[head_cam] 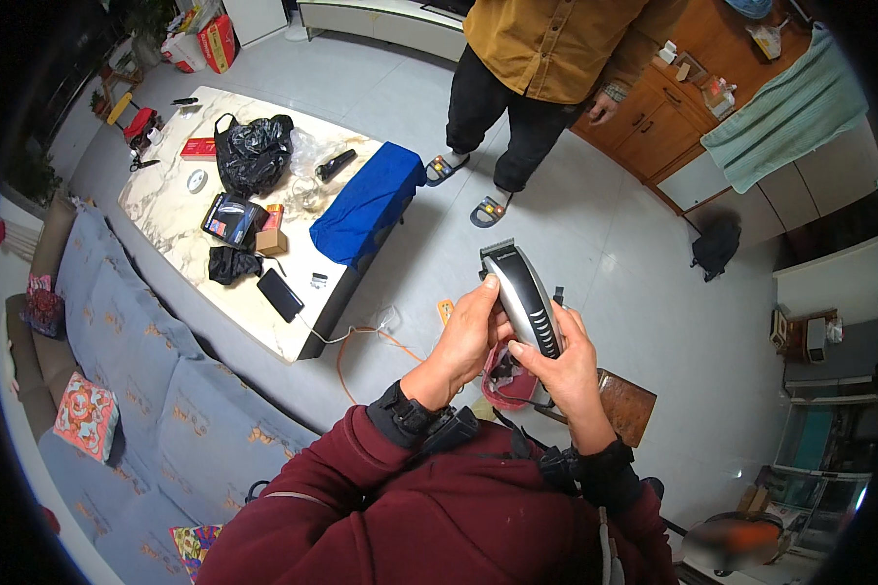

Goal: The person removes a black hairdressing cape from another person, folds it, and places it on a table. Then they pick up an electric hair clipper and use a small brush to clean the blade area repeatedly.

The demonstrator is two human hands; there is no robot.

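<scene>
Both hands hold a silver and black electric hair clipper [524, 296], its toothed blade end pointing up and away from me. My left hand [462, 340] grips its left side, the thumb near the blade end. Around the lower end of the body is my right hand [567, 369], thumb across it. A small dark brush-like piece [559, 295] sticks up beside my right fingers; what holds it is hidden. Below the hands a pink basket [508, 380] with dark things in it shows partly, and a dark cable runs near my right wrist.
A marble-topped table [190, 197] at the left bears a black plastic bag [254, 155], boxes, a phone [280, 295] and a blue cloth [369, 205]. Another person [549, 80] stands ahead. A covered sofa [154, 380] is at left, a wooden stool [627, 406] at right, an orange cord [342, 365] on the floor.
</scene>
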